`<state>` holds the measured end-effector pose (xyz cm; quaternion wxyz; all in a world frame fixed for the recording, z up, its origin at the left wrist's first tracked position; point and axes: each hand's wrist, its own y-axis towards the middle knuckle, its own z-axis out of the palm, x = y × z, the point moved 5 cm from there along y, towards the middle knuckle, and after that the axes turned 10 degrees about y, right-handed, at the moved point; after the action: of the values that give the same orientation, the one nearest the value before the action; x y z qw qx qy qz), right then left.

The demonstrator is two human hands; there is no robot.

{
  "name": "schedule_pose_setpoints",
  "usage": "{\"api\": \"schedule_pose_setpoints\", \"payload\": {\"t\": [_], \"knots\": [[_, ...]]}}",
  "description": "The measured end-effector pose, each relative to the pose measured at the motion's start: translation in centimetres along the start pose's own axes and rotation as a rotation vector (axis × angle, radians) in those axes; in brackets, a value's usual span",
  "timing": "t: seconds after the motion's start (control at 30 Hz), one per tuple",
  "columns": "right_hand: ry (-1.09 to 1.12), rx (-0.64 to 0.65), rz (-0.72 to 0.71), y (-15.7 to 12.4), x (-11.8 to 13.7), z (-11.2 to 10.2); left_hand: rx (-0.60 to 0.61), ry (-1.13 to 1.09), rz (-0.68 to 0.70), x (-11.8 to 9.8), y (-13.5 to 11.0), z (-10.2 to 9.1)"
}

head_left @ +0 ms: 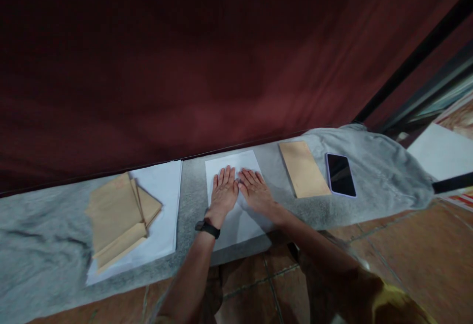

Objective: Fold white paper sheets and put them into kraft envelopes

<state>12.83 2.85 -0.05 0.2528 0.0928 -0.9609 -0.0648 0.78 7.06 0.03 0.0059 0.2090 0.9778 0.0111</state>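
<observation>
A white sheet of paper lies on the grey cloth in front of me. My left hand rests flat on its upper left part, fingers stretched out, a black watch on the wrist. Beside it, my right hand is also laid flat on the sheet, its fingers spread and pointing up and to the left. The thumbs come close together at the middle of the paper. Neither hand holds anything. To the right of the sheet lies a single brown envelope.
Several brown envelopes lie loosely on a stack of white paper at the left. A phone with a pale purple case is at the right. Grey cloth covers the narrow surface. Behind it hangs a dark red curtain.
</observation>
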Motion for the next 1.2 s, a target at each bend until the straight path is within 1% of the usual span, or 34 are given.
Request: {"api": "schedule_pose_setpoints", "payload": {"t": [0.23, 0.4, 0.53, 0.7, 0.9, 1.1, 1.2], "knots": [[-0.025, -0.005, 0.032, 2.2, 0.2, 0.9, -0.032, 0.003, -0.021, 0.5, 1.3, 0.0], [-0.043, -0.049, 0.062, 3.4, 0.0, 0.8, -0.027, 0.01, -0.071, 0.8, 1.8, 0.0], [-0.054, -0.064, 0.096, 3.8, -0.8, 0.7, -0.006, 0.037, -0.13, 1.4, 1.8, 0.2], [-0.074, -0.084, 0.117, 3.6, -2.2, 0.7, -0.005, 0.069, -0.161, 2.6, 1.3, 0.5], [-0.116, -0.121, 0.125, 3.1, -3.4, 0.2, -0.012, 0.097, -0.186, 3.7, 0.4, 0.3], [-0.128, -0.122, 0.149, 2.3, -4.4, -1.0, -0.024, 0.111, -0.197, 4.6, -0.5, -0.4], [-0.105, -0.099, 0.159, 1.9, -5.0, -1.9, -0.006, 0.09, -0.208, 5.1, -1.1, -0.9]]}}
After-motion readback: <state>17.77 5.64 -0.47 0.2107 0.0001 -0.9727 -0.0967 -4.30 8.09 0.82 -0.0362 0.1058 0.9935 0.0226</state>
